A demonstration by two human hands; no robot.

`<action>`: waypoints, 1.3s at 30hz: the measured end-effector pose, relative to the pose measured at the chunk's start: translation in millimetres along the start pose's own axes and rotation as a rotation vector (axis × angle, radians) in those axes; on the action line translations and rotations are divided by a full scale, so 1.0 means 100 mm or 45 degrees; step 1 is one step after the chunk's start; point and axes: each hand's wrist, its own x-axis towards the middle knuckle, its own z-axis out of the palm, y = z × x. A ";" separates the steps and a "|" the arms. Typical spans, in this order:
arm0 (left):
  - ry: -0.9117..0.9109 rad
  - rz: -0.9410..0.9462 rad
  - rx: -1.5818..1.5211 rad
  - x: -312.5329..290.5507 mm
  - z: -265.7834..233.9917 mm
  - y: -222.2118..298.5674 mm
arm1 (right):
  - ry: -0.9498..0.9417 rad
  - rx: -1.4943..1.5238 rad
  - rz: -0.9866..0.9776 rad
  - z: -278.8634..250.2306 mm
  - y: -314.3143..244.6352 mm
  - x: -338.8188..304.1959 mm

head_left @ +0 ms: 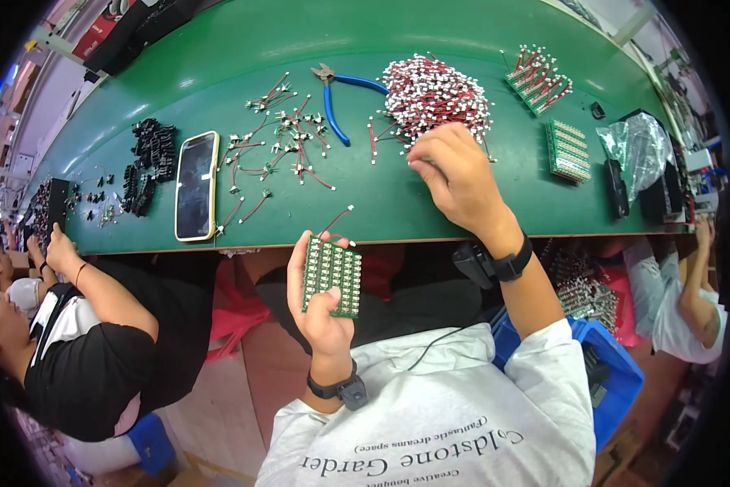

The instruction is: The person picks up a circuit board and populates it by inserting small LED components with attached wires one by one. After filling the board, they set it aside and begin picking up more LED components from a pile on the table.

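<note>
My left hand (320,312) grips a green circuit board panel (334,272) just off the table's near edge, its thumb lying across the panel's face. Rows of small pale parts cover that panel, and a short red cable with a white plug (338,217) sticks out from its top. My right hand (454,178) hovers at the near side of a heap of red cables with white plugs (438,93). Its thumb and forefinger are pinched together; a tiny white speck shows at the tips, too small to name.
Blue-handled cutters (331,105) lie left of the heap, beside scattered cables with small boards (288,138). A phone (196,187) and black parts (152,150) lie further left. At right are a cabled panel (541,81), stacked panels (568,152) and a clear plastic bag (647,150). Co-workers sit on both sides.
</note>
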 end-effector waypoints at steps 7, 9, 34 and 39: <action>-0.104 -0.252 -0.458 0.00 0.00 0.04 | 0.149 0.303 0.294 0.13 -0.02 0.15; -0.179 -0.382 -0.619 -0.01 0.02 0.06 | 0.157 0.359 0.381 0.15 -0.05 0.14; -0.169 -0.256 -0.126 -0.08 0.13 0.04 | -0.104 0.460 0.307 0.31 -0.86 -0.29; -0.132 -0.216 -0.072 -0.09 0.13 0.03 | -0.098 0.371 0.248 0.30 -0.88 -0.29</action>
